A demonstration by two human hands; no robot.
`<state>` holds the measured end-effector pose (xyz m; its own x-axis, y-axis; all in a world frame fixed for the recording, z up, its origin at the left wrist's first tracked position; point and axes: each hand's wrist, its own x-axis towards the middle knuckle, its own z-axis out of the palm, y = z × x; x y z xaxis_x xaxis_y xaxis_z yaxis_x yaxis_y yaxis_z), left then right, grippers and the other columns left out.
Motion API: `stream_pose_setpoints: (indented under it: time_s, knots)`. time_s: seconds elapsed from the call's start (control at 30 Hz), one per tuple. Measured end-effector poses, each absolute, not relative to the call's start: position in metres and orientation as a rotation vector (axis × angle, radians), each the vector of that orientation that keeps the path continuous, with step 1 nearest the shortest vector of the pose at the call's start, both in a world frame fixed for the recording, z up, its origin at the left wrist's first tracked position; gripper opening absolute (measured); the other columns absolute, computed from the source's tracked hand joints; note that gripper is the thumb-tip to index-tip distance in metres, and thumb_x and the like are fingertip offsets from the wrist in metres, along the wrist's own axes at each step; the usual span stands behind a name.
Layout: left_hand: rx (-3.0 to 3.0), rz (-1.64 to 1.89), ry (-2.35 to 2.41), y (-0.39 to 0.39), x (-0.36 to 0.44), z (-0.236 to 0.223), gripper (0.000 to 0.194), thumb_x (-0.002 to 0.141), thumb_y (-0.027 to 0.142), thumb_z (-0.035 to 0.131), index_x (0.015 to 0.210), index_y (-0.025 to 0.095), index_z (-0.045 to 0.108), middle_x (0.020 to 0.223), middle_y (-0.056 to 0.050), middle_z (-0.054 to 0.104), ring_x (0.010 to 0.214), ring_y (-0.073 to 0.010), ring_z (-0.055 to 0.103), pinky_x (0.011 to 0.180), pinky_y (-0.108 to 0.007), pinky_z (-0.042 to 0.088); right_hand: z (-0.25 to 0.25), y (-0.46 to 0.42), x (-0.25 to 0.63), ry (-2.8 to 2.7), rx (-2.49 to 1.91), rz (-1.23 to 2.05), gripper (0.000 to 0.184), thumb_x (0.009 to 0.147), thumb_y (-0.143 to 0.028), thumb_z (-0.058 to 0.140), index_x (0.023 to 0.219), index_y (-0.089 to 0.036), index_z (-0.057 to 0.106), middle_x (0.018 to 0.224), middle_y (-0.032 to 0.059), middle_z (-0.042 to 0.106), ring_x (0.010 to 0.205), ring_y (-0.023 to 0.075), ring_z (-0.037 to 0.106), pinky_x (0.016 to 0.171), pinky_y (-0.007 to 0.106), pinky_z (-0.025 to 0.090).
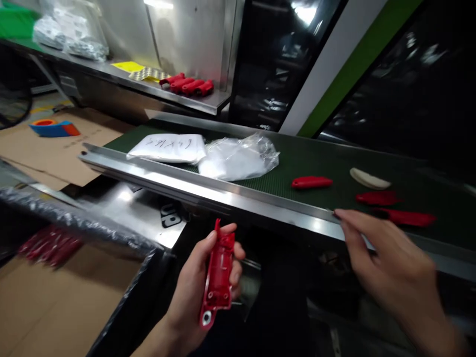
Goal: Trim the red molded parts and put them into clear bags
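My left hand is wrapped round a red plastic housing half, its hollow inner side facing up. A round hole shows in the tab at its lower end. My right hand is closed in a pinch over the conveyor's near metal rail. Whatever its fingertips hold, if anything, is too small to make out. Beyond that hand, on the dark green belt, lie a red plastic piece, a cream-coloured curved piece and two more red parts, one being a long red part.
Two white plastic packages, one a written-on bag, lie on the belt. Several red housings sit on the steel shelf behind. At left are a tape roll in a blue holder on cardboard and a cardboard box with wrapped red parts.
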<state>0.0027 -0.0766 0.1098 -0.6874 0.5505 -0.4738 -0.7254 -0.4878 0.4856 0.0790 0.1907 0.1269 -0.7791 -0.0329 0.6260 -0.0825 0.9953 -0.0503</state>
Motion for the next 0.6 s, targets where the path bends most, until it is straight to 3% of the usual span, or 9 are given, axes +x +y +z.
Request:
stream_pose_setpoints:
  time_s: [0.1, 0.27, 0.43, 0.6]
  knots:
    - [-0.380, 2.159, 0.919, -0.083, 0.002, 0.104, 0.038, 0.095, 0.042, 0.046, 0.125, 0.020, 0.056, 0.084, -0.003, 0.059, 0.054, -0.0095, 0.048, 0.046, -0.021, 0.038, 0.133, 0.246, 0.042, -2.623, 0.022, 0.040, 0.024, 0.095, -0.023, 0.055, 0.116, -0.022, 0.065, 0.111, 0.0040, 0.070, 0.099, 0.0229, 0.065, 0.085, 0.039, 0.049]
    - [-0.441, 2.149, 0.933, -0.094, 0.000, 0.077, 0.040, 0.093, 0.041, 0.050, 0.125, 0.017, 0.053, 0.079, -0.004, 0.062, 0.047, -0.0098, 0.047, 0.040, -0.020, 0.037, 0.131, 0.280, 0.002, -2.945, 0.189, 0.244, 0.021, 0.098, -0.028, 0.051, 0.111, -0.023, 0.067, 0.099, -0.0011, 0.073, 0.085, 0.0134, 0.070, 0.070, 0.023, 0.055]
    - [-0.474, 2.175, 0.925, -0.100, -0.002, 0.049, 0.044, 0.091, 0.046, 0.055, 0.124, 0.016, 0.053, 0.075, -0.005, 0.065, 0.043, -0.0098, 0.046, 0.036, -0.017, 0.032, 0.137, 0.257, -0.036, -2.929, 0.293, 0.333, 0.025, 0.097, -0.032, 0.050, 0.108, -0.020, 0.070, 0.105, 0.0023, 0.072, 0.094, 0.0170, 0.070, 0.082, 0.030, 0.057]
    - [-0.422, 2.185, 0.959, -0.095, 0.001, 0.036, 0.053, 0.085, 0.053, 0.062, 0.120, 0.014, 0.056, 0.070, -0.007, 0.067, 0.043, -0.0118, 0.051, 0.044, -0.023, 0.037, 0.129, 0.201, -0.107, -2.953, 0.343, 0.308, 0.022, 0.097, -0.023, 0.048, 0.107, -0.018, 0.068, 0.103, 0.0044, 0.070, 0.091, 0.0138, 0.066, 0.084, 0.029, 0.053]
